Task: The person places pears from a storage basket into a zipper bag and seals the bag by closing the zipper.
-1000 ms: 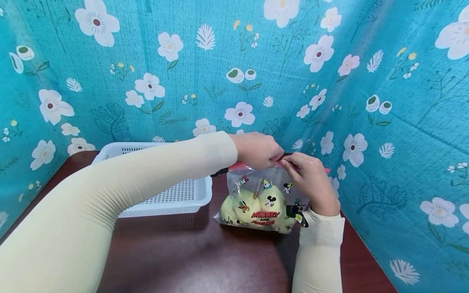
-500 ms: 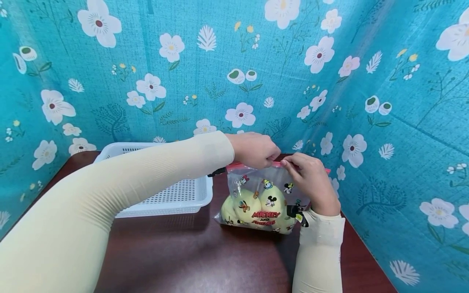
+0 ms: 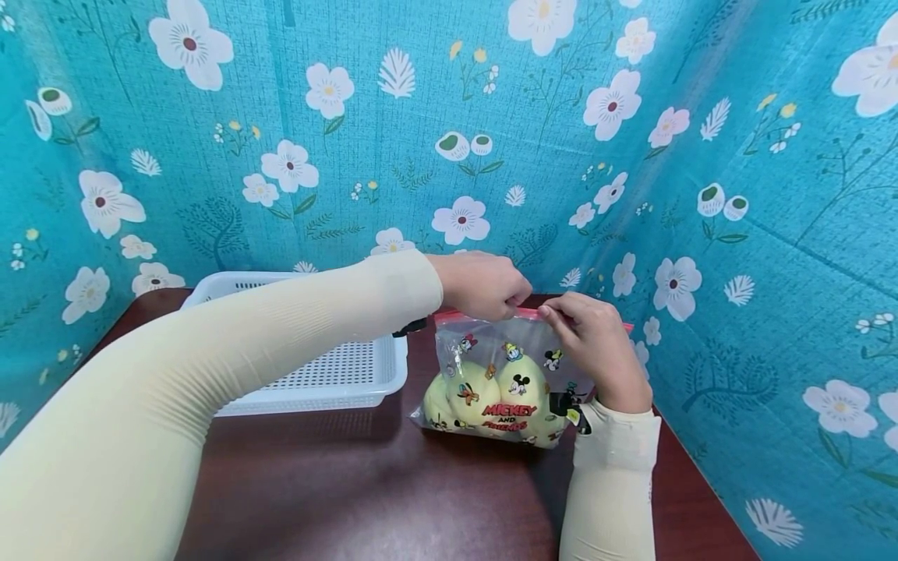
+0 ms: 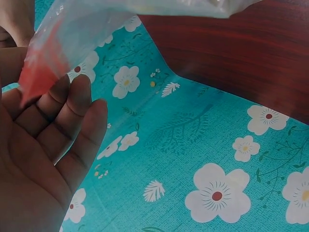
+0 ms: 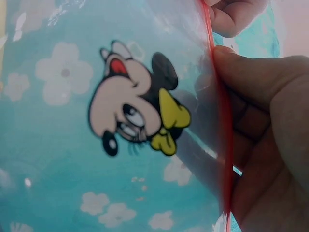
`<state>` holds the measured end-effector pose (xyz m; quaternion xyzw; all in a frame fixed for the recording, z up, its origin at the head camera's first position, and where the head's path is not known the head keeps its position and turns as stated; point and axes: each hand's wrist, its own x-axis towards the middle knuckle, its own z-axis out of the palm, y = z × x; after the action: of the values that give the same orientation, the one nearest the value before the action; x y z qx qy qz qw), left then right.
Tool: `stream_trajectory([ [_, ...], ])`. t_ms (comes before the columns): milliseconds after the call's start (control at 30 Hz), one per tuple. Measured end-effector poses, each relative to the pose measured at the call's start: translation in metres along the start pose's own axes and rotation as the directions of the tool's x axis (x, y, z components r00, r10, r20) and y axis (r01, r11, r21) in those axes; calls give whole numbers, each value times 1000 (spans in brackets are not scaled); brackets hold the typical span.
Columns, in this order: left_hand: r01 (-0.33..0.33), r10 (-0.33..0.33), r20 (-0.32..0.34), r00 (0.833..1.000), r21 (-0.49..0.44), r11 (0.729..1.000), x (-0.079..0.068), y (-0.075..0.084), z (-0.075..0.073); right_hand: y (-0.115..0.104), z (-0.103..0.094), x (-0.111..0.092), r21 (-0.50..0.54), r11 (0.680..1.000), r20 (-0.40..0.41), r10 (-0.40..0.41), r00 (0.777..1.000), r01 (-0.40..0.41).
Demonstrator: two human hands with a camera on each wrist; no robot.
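Observation:
A clear zip bag (image 3: 456, 343) with cartoon prints and a red top strip stands upright, with several pale green rounded things (image 3: 522, 382) inside. My left hand (image 3: 484, 285) reaches across from the left and pinches the red strip near its middle. In the left wrist view, the left fingers (image 4: 79, 96) lie loosely bent beside the red strip (image 4: 46, 67). Just right of it, my right hand (image 3: 596, 343) pinches the same strip between thumb and forefinger. The right wrist view has the right thumb (image 5: 246, 72) against the red edge, with part of the other hand (image 5: 236, 17) above.
A white perforated plastic basket (image 3: 389, 374) sits left of the bag, partly hidden under the left sleeve (image 3: 316, 319). Both stand on a dark reddish-brown table (image 3: 337, 491). A blue flowered cloth (image 3: 421, 86) hangs behind and on both sides.
My left hand has slid a little to the left along the red strip, widening the gap between the hands. The right hand and the bag stay in place.

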<state>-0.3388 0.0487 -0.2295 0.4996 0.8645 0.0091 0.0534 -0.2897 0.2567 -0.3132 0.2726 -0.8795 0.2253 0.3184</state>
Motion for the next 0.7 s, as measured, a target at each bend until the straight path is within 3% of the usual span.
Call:
stream_trajectory([
  [700, 31, -31, -6, 999, 0, 1000, -10, -6, 0, 3, 0, -1, 10, 999, 6, 33, 999, -33],
])
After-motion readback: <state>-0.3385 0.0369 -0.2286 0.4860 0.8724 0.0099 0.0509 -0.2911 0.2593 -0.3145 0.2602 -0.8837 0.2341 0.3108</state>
